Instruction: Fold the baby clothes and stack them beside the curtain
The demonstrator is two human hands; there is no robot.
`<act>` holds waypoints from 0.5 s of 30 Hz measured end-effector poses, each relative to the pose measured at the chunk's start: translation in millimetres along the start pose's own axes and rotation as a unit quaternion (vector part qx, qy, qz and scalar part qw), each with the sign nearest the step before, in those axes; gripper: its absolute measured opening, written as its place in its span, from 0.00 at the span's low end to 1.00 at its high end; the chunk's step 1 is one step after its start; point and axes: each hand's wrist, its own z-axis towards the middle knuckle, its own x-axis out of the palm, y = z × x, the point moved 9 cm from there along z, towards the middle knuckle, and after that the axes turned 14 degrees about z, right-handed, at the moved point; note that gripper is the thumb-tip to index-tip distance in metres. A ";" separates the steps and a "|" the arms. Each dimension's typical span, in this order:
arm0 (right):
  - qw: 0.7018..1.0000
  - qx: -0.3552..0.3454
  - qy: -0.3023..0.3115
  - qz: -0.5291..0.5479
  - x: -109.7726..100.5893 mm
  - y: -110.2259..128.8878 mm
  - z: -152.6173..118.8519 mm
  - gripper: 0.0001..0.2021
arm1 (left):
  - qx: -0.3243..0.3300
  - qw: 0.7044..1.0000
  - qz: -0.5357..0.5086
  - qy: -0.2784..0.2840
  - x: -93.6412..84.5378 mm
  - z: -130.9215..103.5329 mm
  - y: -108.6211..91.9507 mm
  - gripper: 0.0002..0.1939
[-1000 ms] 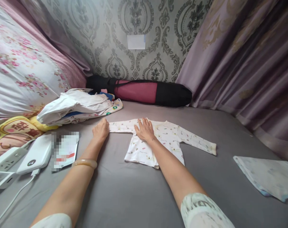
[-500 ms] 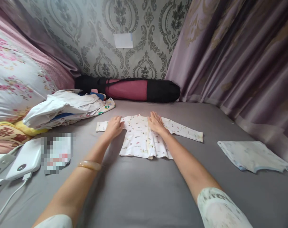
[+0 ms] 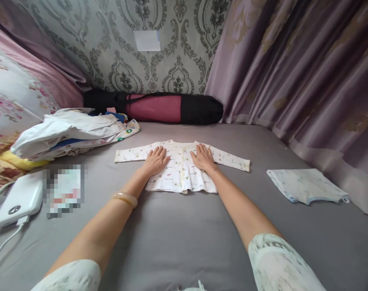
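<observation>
A small white baby shirt (image 3: 178, 173) with a sparse print lies spread on the grey sheet, both sleeves stretched out to the sides and buttons down its middle. My left hand (image 3: 157, 160) rests flat on the left half of its chest, fingers apart. On the right half, just below the shoulder, my right hand (image 3: 203, 157) also lies flat with its fingers spread. The hands cover parts of the cloth beneath them. The hem is slightly wavy near the centre.
At the left lies a pile of clothes (image 3: 71, 129), with a white power bank (image 3: 22, 198) and its cable in front. A folded pale garment (image 3: 308, 186) lies on the right. Behind, a black and red long bag (image 3: 153, 108) runs along the wall.
My left hand has moved from the left sleeve's shoulder inward onto the chest of the shirt. The right hand stays on the shirt's right side. The camera view has shifted slightly.
</observation>
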 end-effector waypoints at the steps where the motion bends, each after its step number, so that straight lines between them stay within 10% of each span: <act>1: 1.000 -0.006 -0.010 0.016 -4.8 1.1 -1.0 0.32 | -0.004 1.000 0.005 -0.014 -4.8 -2.2 -0.3 0.31; 7: 0.983 0.011 -0.150 0.101 -65.4 -17.0 -36.4 0.24 | -0.088 0.989 0.026 -0.112 -40.6 -41.3 21.1 0.26; 15: 0.992 0.109 -0.020 0.059 -53.9 -51.8 -114.1 0.16 | -0.131 0.988 -0.087 0.005 -18.6 -93.5 47.7 0.18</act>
